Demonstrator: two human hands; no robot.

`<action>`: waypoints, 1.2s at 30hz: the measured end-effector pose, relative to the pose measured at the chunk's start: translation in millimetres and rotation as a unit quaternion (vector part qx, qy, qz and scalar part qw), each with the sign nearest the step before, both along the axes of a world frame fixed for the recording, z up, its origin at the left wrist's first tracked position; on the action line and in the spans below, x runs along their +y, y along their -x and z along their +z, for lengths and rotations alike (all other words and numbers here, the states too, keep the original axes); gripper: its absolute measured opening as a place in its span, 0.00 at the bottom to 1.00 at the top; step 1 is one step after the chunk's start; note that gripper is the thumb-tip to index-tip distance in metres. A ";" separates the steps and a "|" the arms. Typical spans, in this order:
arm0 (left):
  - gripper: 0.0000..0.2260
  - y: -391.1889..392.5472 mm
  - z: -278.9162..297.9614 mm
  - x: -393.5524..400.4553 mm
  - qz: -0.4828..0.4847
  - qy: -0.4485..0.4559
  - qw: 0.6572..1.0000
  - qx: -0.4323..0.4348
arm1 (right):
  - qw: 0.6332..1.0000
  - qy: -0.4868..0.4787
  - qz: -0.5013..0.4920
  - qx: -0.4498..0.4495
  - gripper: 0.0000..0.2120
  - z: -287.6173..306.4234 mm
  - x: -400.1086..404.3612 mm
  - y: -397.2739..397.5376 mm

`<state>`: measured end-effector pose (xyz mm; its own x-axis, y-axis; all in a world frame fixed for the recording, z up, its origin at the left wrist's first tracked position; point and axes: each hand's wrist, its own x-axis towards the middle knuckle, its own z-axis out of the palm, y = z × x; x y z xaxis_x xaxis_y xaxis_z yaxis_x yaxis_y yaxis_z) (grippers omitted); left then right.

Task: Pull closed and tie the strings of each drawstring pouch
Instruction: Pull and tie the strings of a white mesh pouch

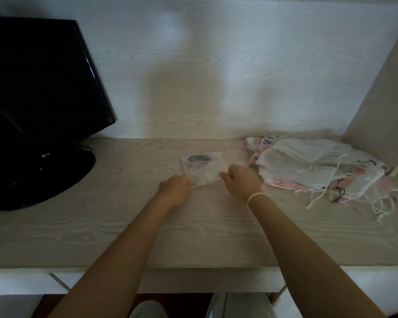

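Fingers of the left hand [175, 188] and right hand [239, 180] each pinch one white string at the near edge of one sheer pouch [203, 167] lying mid-desk [101, 226]; one heap of pouches [317, 166], uncountable, lies right; one monitor [39, 88] stands left.

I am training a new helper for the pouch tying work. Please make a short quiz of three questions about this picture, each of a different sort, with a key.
1. True or false: both hands are at the near edge of the white pouch on the desk.
2. Multiple choice: where is the pile of pouches? A) beside the monitor B) on the desk, to the person's right C) on the floor
3. Fill in: the pale band is on the ____ wrist.

Key
1. True. The left hand and right hand each pinch at a side of that edge, where a string shows.
2. B
3. right
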<state>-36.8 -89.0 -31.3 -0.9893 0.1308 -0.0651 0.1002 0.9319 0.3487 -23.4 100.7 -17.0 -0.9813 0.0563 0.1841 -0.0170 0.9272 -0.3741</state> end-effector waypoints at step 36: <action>0.05 -29.7 19.5 12.6 -0.013 -0.421 0.905 -0.057 | 0.838 0.541 0.069 0.017 0.12 53.7 -16.4 -13.0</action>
